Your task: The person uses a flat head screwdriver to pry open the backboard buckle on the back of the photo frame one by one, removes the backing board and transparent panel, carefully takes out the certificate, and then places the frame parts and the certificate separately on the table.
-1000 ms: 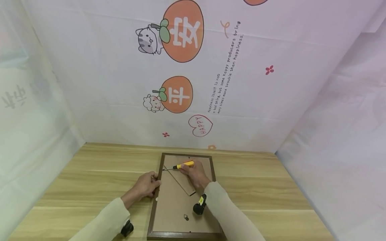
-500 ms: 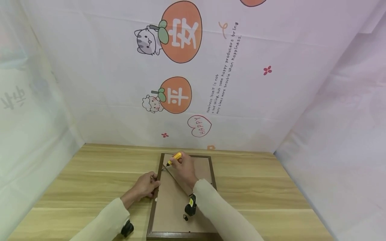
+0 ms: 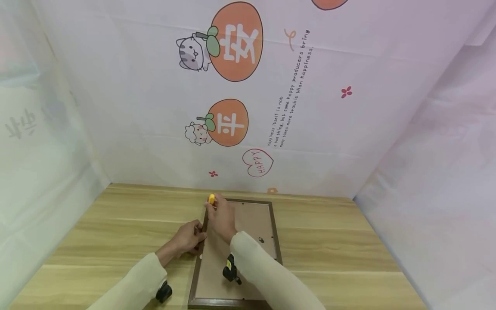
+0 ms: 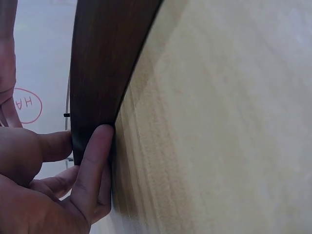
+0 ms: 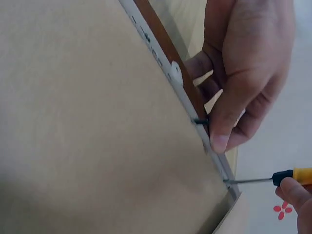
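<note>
A picture frame (image 3: 196,275) lies on the table with its beige backing board (image 3: 248,224) facing up. My left hand (image 3: 187,237) pinches the left side of the frame, thumb on one face and fingers on the other in the left wrist view. Near the upper left corner, my right hand (image 3: 224,218) holds a screwdriver by its yellow handle (image 3: 211,199). In the right wrist view the screwdriver's shaft (image 5: 251,181) reaches the frame's inner edge, beside the board. A small dark tab (image 5: 200,121) sticks out of that edge near my left thumb.
Two small hanging hooks (image 3: 261,240) sit on the backing board. Wood-grain tabletop (image 3: 329,241) extends on both sides of the frame. A printed white cloth (image 3: 310,129) rises behind the table, and pale sheets hang at the left and right.
My right hand has moved left with the screwdriver, swinging its handle from slanting right to nearly upright over the frame's left edge. The left hand has stayed in place.
</note>
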A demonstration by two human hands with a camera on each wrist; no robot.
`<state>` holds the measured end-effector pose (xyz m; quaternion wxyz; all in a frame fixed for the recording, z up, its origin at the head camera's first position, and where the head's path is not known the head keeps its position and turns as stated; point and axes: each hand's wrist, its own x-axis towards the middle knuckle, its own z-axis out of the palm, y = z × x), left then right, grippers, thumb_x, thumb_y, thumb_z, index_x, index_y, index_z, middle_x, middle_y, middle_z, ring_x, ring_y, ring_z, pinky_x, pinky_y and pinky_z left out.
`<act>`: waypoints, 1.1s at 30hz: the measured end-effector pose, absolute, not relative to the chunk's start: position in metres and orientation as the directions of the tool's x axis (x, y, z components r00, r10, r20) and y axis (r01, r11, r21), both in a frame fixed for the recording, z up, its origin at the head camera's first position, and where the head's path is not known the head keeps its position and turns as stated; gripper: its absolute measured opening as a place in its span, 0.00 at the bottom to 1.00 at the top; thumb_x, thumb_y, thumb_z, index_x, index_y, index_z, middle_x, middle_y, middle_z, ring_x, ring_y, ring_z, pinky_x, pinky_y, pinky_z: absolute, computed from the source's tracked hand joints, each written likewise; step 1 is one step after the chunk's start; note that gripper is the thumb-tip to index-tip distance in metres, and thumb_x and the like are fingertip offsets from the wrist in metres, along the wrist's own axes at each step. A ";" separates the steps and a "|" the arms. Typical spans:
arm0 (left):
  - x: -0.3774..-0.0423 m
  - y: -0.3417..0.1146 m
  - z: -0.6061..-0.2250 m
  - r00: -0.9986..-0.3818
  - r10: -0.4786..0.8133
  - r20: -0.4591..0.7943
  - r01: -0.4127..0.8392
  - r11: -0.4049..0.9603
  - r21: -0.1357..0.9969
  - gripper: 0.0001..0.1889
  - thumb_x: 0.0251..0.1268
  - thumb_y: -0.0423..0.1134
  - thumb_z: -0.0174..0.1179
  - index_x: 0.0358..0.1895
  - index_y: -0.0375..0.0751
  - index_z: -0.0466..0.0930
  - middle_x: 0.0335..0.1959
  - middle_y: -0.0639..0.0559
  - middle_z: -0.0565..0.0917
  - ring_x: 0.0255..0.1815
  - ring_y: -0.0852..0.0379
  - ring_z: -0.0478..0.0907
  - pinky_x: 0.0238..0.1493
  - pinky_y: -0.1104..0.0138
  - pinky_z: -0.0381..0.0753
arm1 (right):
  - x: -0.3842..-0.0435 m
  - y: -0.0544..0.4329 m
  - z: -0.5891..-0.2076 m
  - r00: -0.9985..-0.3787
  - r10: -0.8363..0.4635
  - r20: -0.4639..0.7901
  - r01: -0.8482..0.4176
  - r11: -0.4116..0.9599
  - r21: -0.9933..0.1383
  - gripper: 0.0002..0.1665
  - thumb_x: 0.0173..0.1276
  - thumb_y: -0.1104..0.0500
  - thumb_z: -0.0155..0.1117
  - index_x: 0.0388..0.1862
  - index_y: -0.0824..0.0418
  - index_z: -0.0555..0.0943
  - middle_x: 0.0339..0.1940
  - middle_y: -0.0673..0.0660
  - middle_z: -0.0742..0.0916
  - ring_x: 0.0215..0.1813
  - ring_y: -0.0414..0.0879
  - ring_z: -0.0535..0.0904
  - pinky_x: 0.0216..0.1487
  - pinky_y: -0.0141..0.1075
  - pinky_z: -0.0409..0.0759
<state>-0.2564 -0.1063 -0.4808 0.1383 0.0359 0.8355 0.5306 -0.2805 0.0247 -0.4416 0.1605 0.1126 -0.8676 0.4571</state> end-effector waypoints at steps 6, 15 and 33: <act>-0.258 -0.104 -0.482 -0.958 0.241 -0.154 -0.029 0.452 0.891 0.08 0.71 0.30 0.54 0.48 0.30 0.72 0.27 0.44 0.77 0.24 0.53 0.78 0.22 0.63 0.84 | -0.284 0.032 -0.441 -0.939 -0.065 0.338 -0.316 0.553 -0.771 0.08 0.74 0.57 0.59 0.46 0.60 0.78 0.47 0.60 0.88 0.49 0.49 0.86 0.40 0.33 0.87; -0.260 -0.109 -0.488 -0.958 0.227 -0.173 -0.056 0.443 0.895 0.09 0.71 0.30 0.55 0.49 0.31 0.72 0.32 0.43 0.79 0.28 0.53 0.80 0.23 0.63 0.85 | -0.296 0.059 -0.452 -0.969 0.033 0.246 -0.206 0.439 -0.874 0.07 0.75 0.57 0.56 0.43 0.60 0.75 0.38 0.56 0.84 0.37 0.41 0.81 0.33 0.30 0.83; -0.257 -0.108 -0.482 -0.961 0.221 -0.169 -0.047 0.472 0.880 0.07 0.72 0.32 0.55 0.47 0.32 0.73 0.27 0.44 0.79 0.23 0.53 0.80 0.22 0.63 0.85 | -0.282 0.021 -0.440 -0.936 -0.067 0.346 -0.316 0.593 -0.741 0.10 0.74 0.59 0.59 0.49 0.63 0.77 0.46 0.62 0.88 0.39 0.45 0.86 0.32 0.28 0.84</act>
